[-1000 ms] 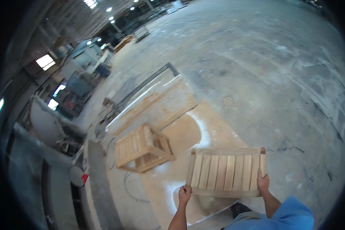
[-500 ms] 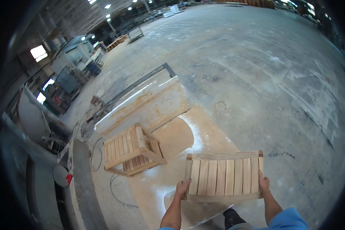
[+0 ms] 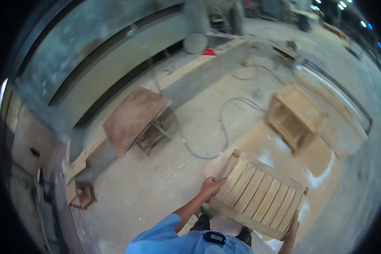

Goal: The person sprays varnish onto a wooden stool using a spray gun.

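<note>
A slatted wooden panel (image 3: 260,197) is held tilted in the air, low in the view, above the dusty concrete floor (image 3: 156,186). Its left edge is gripped by the left hand (image 3: 211,186), fingers curled over the frame. Its lower right corner is clasped by the right hand (image 3: 293,225), which is only partly seen. Beyond it a slatted wooden stand (image 3: 298,112) is set on the floor, and a cable (image 3: 225,131) is looped between that and a worn brown table (image 3: 133,118) — well apart from the panel.

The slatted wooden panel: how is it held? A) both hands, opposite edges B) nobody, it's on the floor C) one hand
A: the left hand grips one edge of the slatted wooden panel, the right hand the opposite corner.
</note>
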{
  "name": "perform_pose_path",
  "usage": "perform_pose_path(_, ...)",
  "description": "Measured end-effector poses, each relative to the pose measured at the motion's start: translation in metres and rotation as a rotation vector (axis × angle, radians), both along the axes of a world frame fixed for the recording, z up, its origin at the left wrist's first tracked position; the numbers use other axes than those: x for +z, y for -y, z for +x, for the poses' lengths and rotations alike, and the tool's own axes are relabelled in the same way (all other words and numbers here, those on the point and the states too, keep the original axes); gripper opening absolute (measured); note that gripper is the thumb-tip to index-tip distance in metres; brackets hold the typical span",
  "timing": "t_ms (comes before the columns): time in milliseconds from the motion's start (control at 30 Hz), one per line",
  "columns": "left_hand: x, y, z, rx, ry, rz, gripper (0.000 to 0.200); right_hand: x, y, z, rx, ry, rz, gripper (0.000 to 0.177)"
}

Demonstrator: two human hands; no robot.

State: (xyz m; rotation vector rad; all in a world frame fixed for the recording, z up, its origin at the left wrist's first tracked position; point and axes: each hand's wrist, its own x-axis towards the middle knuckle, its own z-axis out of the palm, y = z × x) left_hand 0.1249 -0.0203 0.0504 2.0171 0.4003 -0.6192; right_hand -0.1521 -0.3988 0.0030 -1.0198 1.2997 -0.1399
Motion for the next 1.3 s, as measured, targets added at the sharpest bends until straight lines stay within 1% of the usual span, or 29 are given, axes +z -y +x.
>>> perform_pose_path(33, 0.013, -0.022, -0.032, 0.033, 0.016, -0.027, 0.069, 0.027, -0.015, -0.003, 0.033, 0.016, -0.027, 0.082)
perform_pose_path(100, 0.041, -0.079, -0.076, 0.223, 0.065, 0.04, 0.07, 0.087, -0.055, 0.013, 0.22, 0.048, -0.175, 0.082)
perform_pose_path(133, 0.044, -0.113, -0.1, 0.314, 0.091, 0.026, 0.068, 0.077, -0.06, 0.015, 0.218, 0.004, -0.132, 0.079)
perform_pose_path(167, 0.066, -0.145, -0.116, 0.366, 0.081, 0.015, 0.068, 0.089, -0.073, 0.035, 0.305, 0.007, -0.152, 0.077)
perform_pose_path(200, 0.104, -0.182, -0.136, 0.482, 0.152, -0.025, 0.064, 0.112, -0.102, 0.056, 0.38, 0.026, -0.161, 0.075)
perform_pose_path(233, 0.138, -0.208, -0.163, 0.589, 0.215, -0.064, 0.06, 0.142, -0.131, 0.07, 0.472, 0.092, -0.174, 0.073)
perform_pose_path(267, 0.163, -0.233, -0.186, 0.615, 0.189, -0.073, 0.06, 0.177, -0.161, 0.085, 0.557, 0.133, -0.195, 0.07)
perform_pose_path(300, 0.181, -0.264, -0.19, 0.718, 0.3, -0.128, 0.056, 0.198, -0.199, 0.113, 0.62, 0.167, -0.209, 0.068)
perform_pose_path(333, 0.164, -0.293, -0.156, 0.822, 0.429, -0.178, 0.051, 0.184, -0.236, 0.183, 0.686, 0.216, -0.22, 0.066)
perform_pose_path(367, 0.164, -0.291, -0.151, 0.838, 0.444, -0.167, 0.051, 0.184, -0.239, 0.221, 0.729, 0.314, -0.21, 0.064)
perform_pose_path(400, 0.16, -0.287, -0.145, 0.932, 0.542, -0.16, 0.049, 0.181, -0.24, 0.258, 0.77, 0.419, -0.198, 0.063)
perform_pose_path(433, 0.166, -0.294, -0.141, 1.021, 0.626, -0.154, 0.046, 0.191, -0.253, 0.289, 0.811, 0.483, -0.214, 0.062)
perform_pose_path(500, 0.175, -0.312, -0.13, 1.052, 0.678, -0.123, 0.045, 0.209, -0.285, 0.349, 0.889, 0.603, -0.227, 0.059)
perform_pose_path(567, 0.182, -0.334, -0.109, 1.172, 0.858, -0.156, 0.041, 0.223, -0.319, 0.412, 0.97, 0.703, -0.23, 0.057)
perform_pose_path(667, 0.194, -0.361, -0.057, 1.232, 1.033, -0.217, 0.037, 0.236, -0.376, 0.516, 1.03, 0.842, -0.186, 0.055)
perform_pose_path(767, 0.202, -0.391, 0.008, 1.287, 1.069, -0.152, 0.036, 0.235, -0.437, 0.608, 1.097, 0.933, -0.122, 0.053)
perform_pose_path(800, 0.206, -0.403, 0.036, 1.269, 1.116, -0.15, 0.036, 0.245, -0.456, 0.641, 1.137, 0.943, -0.11, 0.054)
perform_pose_path(833, 0.203, -0.417, 0.062, 1.292, 1.128, -0.142, 0.038, 0.26, -0.475, 0.665, 1.123, 0.973, -0.101, 0.054)
perform_pose_path(900, 0.193, -0.435, 0.092, 1.341, 1.133, -0.128, 0.04, 0.276, -0.503, 0.685, 1.207, 0.927, -0.046, 0.057)
perform_pose_path(967, 0.18, -0.465, 0.128, 1.379, 1.019, -0.082, 0.036, 0.265, -0.536, 0.735, 1.265, 0.889, -0.017, 0.062)
perform_pose_path(1033, 0.162, -0.498, 0.166, 1.401, 0.978, -0.08, 0.04, 0.252, -0.574, 0.778, 1.338, 0.771, -0.117, 0.068)
perform_pose_path(1067, 0.151, -0.516, 0.184, 1.391, 0.903, -0.022, 0.045, 0.209, -0.597, 0.819, 1.313, 0.713, -0.309, 0.074)
perform_pose_path(1100, 0.146, -0.528, 0.194, 1.373, 0.827, 0.034, 0.05, 0.214, -0.604, 0.824, 1.314, 0.713, -0.294, 0.074)
perform_pose_path(1133, 0.155, -0.551, 0.21, 1.265, 0.808, 0.16, 0.06, 0.233, -0.611, 0.831, 1.399, 0.77, -0.257, 0.077)
perform_pose_path(1167, 0.154, -0.579, 0.223, 1.226, 0.818, 0.207, 0.061, 0.242, -0.616, 0.837, 1.492, 0.808, -0.222, 0.08)
perform_pose_path(1200, 0.145, -0.599, 0.231, 1.191, 0.801, 0.249, 0.062, 0.231, -0.63, 0.855, 1.493, 0.823, -0.256, 0.077)
perform_pose_path(1233, 0.154, -0.6, 0.24, 1.179, 0.762, 0.205, 0.061, 0.215, -0.643, 0.874, 1.494, 0.822, -0.284, 0.076)
perform_pose_path(1267, 0.166, -0.602, 0.251, 1.163, 0.735, 0.159, 0.06, 0.217, -0.652, 0.882, 1.554, 0.77, -0.339, 0.077)
perform_pose_path(1300, 0.168, -0.614, 0.259, 1.154, 0.734, 0.191, 0.06, 0.223, -0.662, 0.894, 1.602, 0.743, -0.398, 0.077)
